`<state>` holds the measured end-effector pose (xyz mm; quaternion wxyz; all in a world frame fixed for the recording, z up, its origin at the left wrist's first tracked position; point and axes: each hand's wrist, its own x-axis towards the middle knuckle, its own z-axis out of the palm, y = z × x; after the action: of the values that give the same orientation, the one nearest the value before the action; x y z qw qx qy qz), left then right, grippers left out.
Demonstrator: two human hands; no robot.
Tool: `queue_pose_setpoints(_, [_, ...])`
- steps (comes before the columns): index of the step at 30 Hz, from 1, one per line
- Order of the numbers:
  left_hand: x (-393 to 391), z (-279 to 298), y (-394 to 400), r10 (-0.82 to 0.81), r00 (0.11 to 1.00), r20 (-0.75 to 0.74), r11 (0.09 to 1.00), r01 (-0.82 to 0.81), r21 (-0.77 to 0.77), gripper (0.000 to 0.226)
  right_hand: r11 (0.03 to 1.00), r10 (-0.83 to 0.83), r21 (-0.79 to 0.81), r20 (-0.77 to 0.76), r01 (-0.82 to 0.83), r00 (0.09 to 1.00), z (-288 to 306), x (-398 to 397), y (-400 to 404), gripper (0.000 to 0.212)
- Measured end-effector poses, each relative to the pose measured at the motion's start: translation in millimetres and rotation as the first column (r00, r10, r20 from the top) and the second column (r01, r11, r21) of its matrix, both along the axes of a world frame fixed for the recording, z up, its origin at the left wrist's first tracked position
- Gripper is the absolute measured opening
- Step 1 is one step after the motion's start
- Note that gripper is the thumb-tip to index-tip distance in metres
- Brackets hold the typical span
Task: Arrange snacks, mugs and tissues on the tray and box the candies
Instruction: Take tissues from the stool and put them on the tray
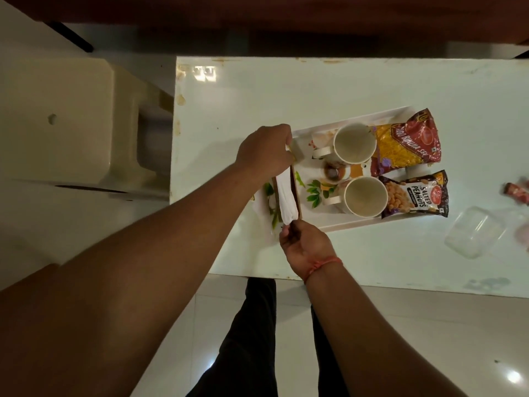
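The right hand [306, 247] is pinching the near end of a wooden tissue holder [287, 193], thumb and fingers pressed together on it where the white tissues [284, 199] are sticking out. The left hand [264, 153] is closing over the holder's far end, its fingers curled around the wood. Between the two hands the holder is standing on edge at the left end of the white floral tray [323, 223], with the tissues packed inside it. Further right on the tray two cream mugs [355, 143] are sitting upright, one behind the other, with a small dark object between them that is too blurred to identify. Beyond the mugs a packet of sev [406, 141] and a packet of salted peanuts [416, 194] are lying flat across the tray's right rim. A clear plastic box [475, 232] is resting on the white table [243, 96] well apart from both hands, with a red candy [515, 191] near it at the frame's edge.
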<state>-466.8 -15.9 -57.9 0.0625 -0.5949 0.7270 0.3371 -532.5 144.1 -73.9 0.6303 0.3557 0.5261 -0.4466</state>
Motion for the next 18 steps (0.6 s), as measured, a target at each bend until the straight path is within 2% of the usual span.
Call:
queue_pose_setpoints(5, [-12, -13, -6, -0.045, 0.997, 0.069, 0.998, 0.042, 0.044, 0.027, 0.998, -0.017, 0.059, -0.100, 0.023, 0.995, -10, 6, -5, 0.012])
queue_pose_setpoints(10, [-17, -25, -6, -0.025, 0.994, 0.108, 0.998, 0.019, 0.055, 0.027, 0.994, 0.062, 0.104, -0.225, -0.039, 0.972, -22, 7, -7, 0.017])
queue_pose_setpoints(18, [-19, -33, -7, -0.003, 0.986, 0.165, 0.999, -0.004, 0.045, 0.029, 0.983, 0.165, 0.126, -0.300, -0.133, 0.939, -33, 6, -5, 0.016])
